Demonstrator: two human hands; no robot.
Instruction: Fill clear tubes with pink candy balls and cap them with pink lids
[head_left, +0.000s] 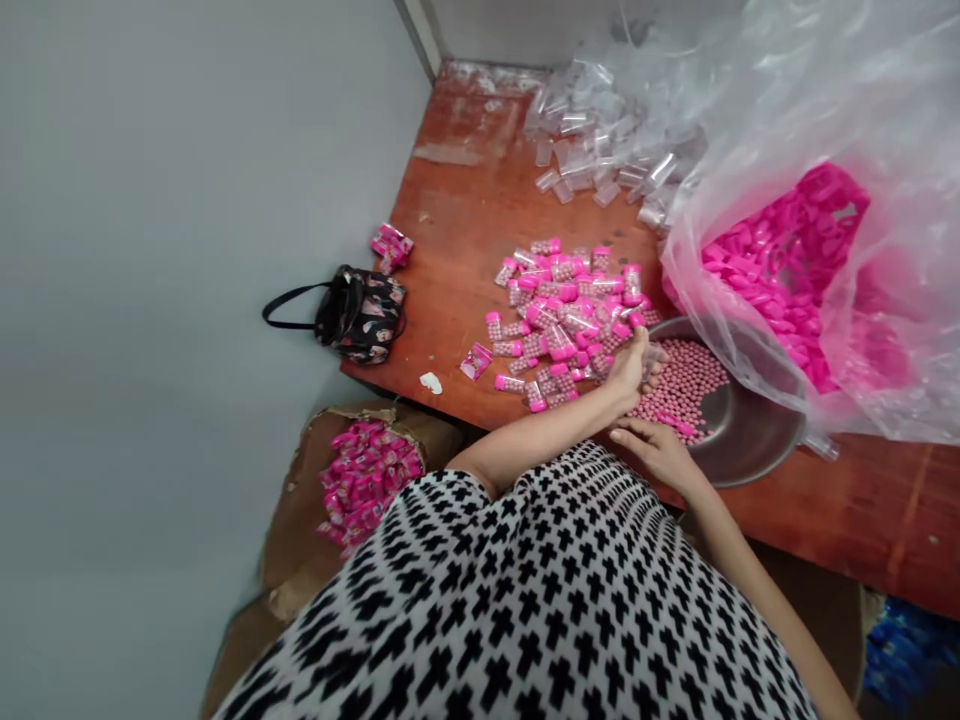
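Note:
My left hand reaches over the rim of a metal bowl full of small pink beads. Its fingers are closed round what looks like a small clear vial. My right hand lies just below it at the bowl's near rim. Its fingers are curled together, and what they hold is hidden. A heap of filled vials with pink caps lies on the red-brown table, right beside my left hand.
Empty clear vials are piled at the table's far end. A large clear bag of pink caps overhangs the bowl. A black handbag sits on the table's left edge. A cardboard box of pink packets stands on the floor.

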